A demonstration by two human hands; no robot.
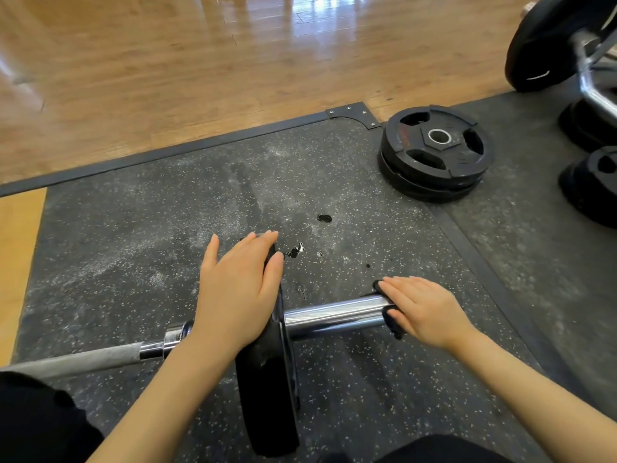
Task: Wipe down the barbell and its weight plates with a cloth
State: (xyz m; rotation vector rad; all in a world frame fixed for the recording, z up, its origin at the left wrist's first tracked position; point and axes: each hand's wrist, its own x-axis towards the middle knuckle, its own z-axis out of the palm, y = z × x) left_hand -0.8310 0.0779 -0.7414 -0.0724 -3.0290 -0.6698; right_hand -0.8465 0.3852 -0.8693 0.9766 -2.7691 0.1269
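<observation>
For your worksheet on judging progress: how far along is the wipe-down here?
Done: nothing provably; the chrome sleeve shines. In hand: the right hand presses a dark cloth on the sleeve's end, and the left hand steadies the mounted plate. Left: the shaft and stacked plates.

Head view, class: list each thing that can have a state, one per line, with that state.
Barbell: lying on the rubber mat, one plate loaded on its sleeve.
Loaded plate: upright on edge, left hand resting flat on its top.
Cloth: dark, pressed on the sleeve end under the right hand.
Spare plates: stacked flat, off the bar.
Rubber mat: dusty with white marks.
</observation>
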